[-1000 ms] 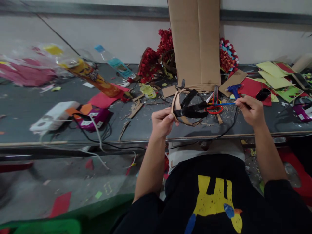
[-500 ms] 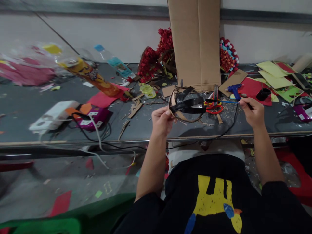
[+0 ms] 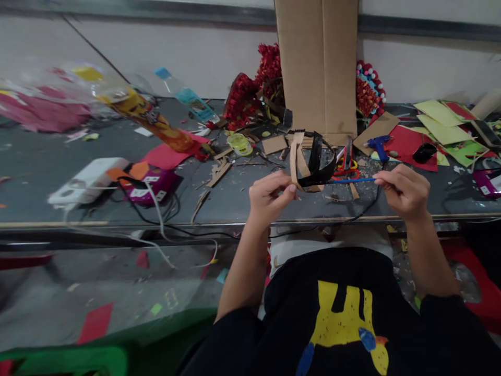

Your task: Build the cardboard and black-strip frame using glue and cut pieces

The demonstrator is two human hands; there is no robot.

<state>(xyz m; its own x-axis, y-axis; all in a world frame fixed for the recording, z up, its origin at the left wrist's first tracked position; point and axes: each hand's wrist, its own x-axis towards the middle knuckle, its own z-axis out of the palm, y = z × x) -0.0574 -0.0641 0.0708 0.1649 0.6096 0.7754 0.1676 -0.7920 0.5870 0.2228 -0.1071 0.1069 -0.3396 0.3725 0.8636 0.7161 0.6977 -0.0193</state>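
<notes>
My left hand (image 3: 270, 196) pinches the lower left rim of a cardboard strip frame (image 3: 296, 156), a rounded open cage of curved bands. Some bands are bare brown and others are glossy black. Between the fingertips of my right hand (image 3: 405, 190) is the end of a thin paintbrush (image 3: 354, 180) with a blue handle. It lies nearly level, its dark end at the frame's lower band. Behind the brush are scissors (image 3: 347, 168) with red and yellow handles, and to their right a blue glue gun (image 3: 379, 146).
A tall cardboard sheet (image 3: 319, 68) leans on the wall. Left are a tilted orange bottle (image 3: 144, 117), a blue-labelled bottle (image 3: 191, 102), a yellow tub (image 3: 239, 144) and a white power strip (image 3: 88, 180). A black cup (image 3: 425, 152) sits on red paper. A black cable runs along the table edge.
The frame has been turned in my left hand, so bare brown bands now show at its left. The brush has moved left and down to the frame's lower band.
</notes>
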